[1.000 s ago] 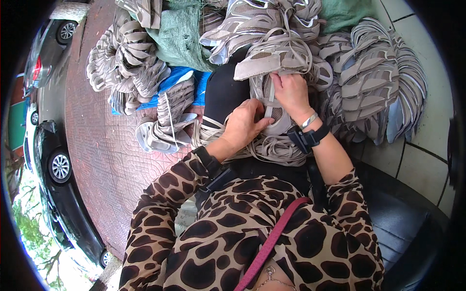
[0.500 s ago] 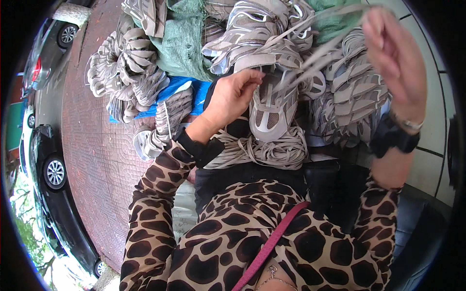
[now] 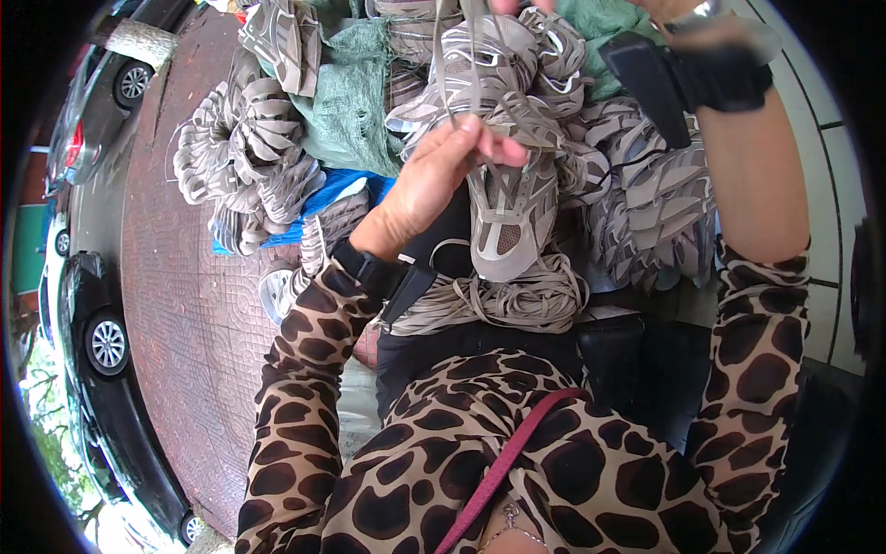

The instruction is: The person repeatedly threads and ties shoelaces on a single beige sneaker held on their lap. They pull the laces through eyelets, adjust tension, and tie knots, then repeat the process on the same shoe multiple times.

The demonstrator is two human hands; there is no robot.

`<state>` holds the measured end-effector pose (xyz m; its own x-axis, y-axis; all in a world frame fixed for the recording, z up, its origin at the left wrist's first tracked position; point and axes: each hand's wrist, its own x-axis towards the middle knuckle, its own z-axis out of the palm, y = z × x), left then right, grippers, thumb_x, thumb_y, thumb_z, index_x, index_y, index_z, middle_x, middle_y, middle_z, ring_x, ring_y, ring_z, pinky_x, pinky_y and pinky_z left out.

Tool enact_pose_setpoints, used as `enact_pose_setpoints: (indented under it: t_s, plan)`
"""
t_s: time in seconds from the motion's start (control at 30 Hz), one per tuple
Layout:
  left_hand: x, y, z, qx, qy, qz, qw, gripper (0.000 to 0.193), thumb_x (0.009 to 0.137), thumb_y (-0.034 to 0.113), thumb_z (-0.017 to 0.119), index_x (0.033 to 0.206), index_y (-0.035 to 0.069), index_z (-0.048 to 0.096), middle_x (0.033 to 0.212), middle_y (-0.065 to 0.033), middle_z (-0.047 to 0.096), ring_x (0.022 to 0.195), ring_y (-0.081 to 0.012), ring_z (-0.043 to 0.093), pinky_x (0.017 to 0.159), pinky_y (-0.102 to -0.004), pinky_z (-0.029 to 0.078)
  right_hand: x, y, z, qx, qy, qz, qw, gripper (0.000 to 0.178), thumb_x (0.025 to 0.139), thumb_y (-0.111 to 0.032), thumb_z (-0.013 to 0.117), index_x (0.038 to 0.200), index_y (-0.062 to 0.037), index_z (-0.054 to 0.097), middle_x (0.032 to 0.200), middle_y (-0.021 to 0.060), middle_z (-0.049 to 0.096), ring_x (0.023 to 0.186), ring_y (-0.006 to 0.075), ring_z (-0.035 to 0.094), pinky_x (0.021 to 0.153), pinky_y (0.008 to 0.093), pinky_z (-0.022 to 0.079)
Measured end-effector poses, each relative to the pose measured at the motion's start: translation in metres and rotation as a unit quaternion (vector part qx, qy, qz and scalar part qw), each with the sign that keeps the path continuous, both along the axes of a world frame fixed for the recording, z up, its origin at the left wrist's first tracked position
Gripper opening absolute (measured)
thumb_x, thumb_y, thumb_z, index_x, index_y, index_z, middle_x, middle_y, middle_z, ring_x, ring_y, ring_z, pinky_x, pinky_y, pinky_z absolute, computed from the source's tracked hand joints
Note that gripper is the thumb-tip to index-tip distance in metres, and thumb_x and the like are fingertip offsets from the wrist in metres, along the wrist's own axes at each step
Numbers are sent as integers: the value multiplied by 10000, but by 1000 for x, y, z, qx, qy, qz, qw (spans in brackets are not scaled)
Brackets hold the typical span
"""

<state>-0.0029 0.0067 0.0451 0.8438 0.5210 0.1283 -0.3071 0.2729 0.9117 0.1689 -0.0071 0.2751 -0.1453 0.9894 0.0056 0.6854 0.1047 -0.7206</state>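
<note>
My left hand (image 3: 443, 171) is closed, thumb and fingers pinching a flat beige shoelace (image 3: 475, 65) that runs up past the top edge in two strands. Just below and right of it lies a grey-beige sneaker upper (image 3: 508, 231), toe toward me, with lace across its eyelets. My right hand (image 3: 669, 9) is at the top edge, mostly cut off; only fingertips and the wrist side show, so its grip is hidden. A thick bundle of beige shoelaces (image 3: 531, 300) rests on my lap under the toe.
More sneaker uppers (image 3: 484, 55) are heaped beyond. Stacked uppers stand at the right (image 3: 651, 198) and left (image 3: 235, 138). Green woven sacking (image 3: 346, 92) and a blue sheet (image 3: 337, 189) lie among them. Parked cars (image 3: 111, 369) line the paved ground (image 3: 203, 323) at far left.
My right hand has swung up and left, mostly out of the picture. The lace strands now rise steeply from my left hand instead of slanting right. My left hand has shifted slightly right.
</note>
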Motion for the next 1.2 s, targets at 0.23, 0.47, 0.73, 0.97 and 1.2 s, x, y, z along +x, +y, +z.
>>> enact_pose_setpoints:
  t_s: [0.23, 0.47, 0.73, 0.97, 1.2]
  plan:
    - [-15, 19, 42, 9, -77, 4, 997, 308, 1050, 330, 393, 963, 56, 505, 860, -72, 551, 989, -279, 613, 973, -406, 437, 23, -83, -62, -229, -54, 115, 965, 261, 1003, -203, 518, 1041, 9, 666, 850, 96, 701, 676, 95, 677, 582, 182, 519]
    - [25, 14, 84, 104, -84, 96, 986, 232, 1047, 234, 452, 976, 47, 569, 769, 12, 514, 750, -101, 521, 701, -274, 443, -25, -90, -199, 6, 202, -2, 979, 229, 1031, -193, 483, 1073, 7, 585, 853, 32, 640, 747, 156, 605, 857, 315, 508]
    - [-50, 79, 107, -87, 31, 177, 980, 198, 1044, 248, 419, 927, 139, 535, 659, 61, 320, 566, -92, 338, 653, -269, 409, 88, -142, -93, 20, 560, 125, 819, 355, 1053, -300, 425, 1065, 10, 597, 785, 49, 594, 731, 131, 612, 775, 319, 562]
    - [-14, 48, 158, -31, -1, 153, 988, 273, 1072, 261, 348, 926, 104, 516, 648, 62, 319, 555, -88, 340, 614, -287, 437, -32, -121, -237, 52, 99, -24, 993, 368, 1013, -219, 524, 1234, 75, 546, 1193, 181, 646, 1078, 218, 642, 928, 346, 507]
    - [-48, 61, 217, 144, 53, 204, 967, 120, 909, 82, 587, 1015, 26, 588, 697, 43, 455, 580, -88, 397, 610, -253, 434, -2, -103, -146, 33, 544, 128, 829, 257, 1032, -221, 476, 980, 0, 596, 827, 45, 621, 705, 136, 605, 800, 387, 553]
